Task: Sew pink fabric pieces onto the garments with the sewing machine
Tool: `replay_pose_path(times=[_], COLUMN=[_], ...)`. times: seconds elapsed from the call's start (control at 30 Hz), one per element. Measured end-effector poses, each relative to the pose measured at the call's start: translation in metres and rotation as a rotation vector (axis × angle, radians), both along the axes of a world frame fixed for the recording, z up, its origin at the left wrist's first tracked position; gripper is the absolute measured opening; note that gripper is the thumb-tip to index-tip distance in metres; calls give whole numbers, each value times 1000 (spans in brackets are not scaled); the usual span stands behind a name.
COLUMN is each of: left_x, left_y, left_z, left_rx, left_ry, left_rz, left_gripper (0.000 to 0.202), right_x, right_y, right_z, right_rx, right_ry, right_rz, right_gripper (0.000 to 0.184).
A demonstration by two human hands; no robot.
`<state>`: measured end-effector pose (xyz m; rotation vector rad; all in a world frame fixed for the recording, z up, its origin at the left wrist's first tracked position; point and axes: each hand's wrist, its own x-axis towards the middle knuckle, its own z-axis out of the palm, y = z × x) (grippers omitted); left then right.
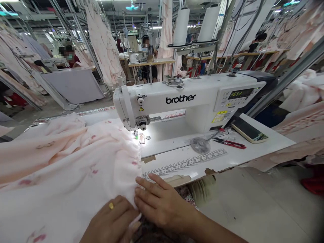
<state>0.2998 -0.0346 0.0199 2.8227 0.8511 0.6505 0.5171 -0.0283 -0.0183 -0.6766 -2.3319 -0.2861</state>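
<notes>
A pale pink fabric (83, 175) with small red flower prints spreads over the left of the sewing table, its gathered edge running under the needle area of a white sewing machine (157, 98). My left hand (113, 217), with a yellow ring, is closed on the fabric's near edge; its fingertips are partly hidden. Beside it, my right hand (162, 202) holds the same edge, fingers bent over it and thumb out of sight. Both hands are close together at the table's front, nearer to me than the lit presser foot (136, 134).
On the table right of the fabric are a printed ruler strip (187, 163), a clear round disc (200, 145), red-handled thread snips (230, 143) and a phone (249, 130). Two thread cones (182, 26) stand above the machine. Other people sit at machines behind, among hanging garments.
</notes>
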Motion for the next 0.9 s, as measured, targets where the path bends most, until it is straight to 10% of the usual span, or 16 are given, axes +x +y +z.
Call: replay_pose_path(times=[0.3,0.5,0.73,0.9], left_x=[1,6,5,15], left_y=[138,140,123,130], left_z=[23,35,17,10], left_rx=[-250,-268,-16,321], left_ry=[138,315,431,296], left_rz=[784,797,740,339], left_gripper=[37,28,19,35], right_x=[6,24,25,14], right_y=[25,24,53,93], right_z=[17,19,45,66], right_rx=[-75,-229,-473,-500], right_ry=[-31,78,-433,-453], right_rz=[171,189,335,560], right_gripper=[12,14,11,23])
